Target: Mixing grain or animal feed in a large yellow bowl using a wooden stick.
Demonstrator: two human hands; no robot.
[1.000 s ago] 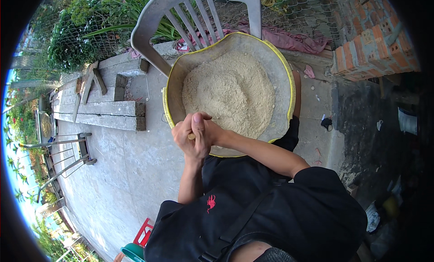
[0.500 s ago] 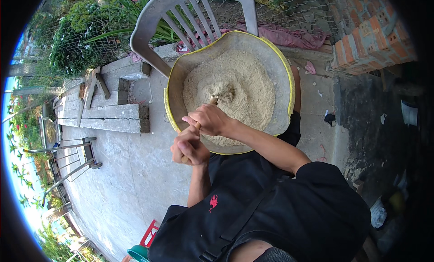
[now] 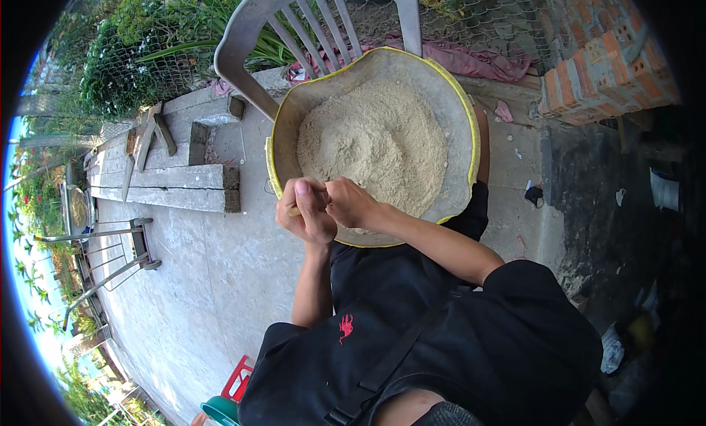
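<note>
A wide, yellow-rimmed tub holds a heap of pale, coarse meal-like powder. Over the tub's near left edge, my left hand is closed around a wooden stick, whose butt end pokes out of the fist. My right hand grips the same stick just beside the left, above the powder. The rest of the stick is hidden behind my hands, so I cannot tell whether its far end is in the powder.
Behind the tub stands a grey plastic chair. Concrete beams with wood pieces lie left, near a metal handcart. A brick pillar rises at the right. Low left is a red stool beside a green basin.
Both hands have drawn closer together, the right one moving down towards me and the left one rising. The stick's far end, seen in the powder before, no longer shows; the churned spot has settled into a mound.
</note>
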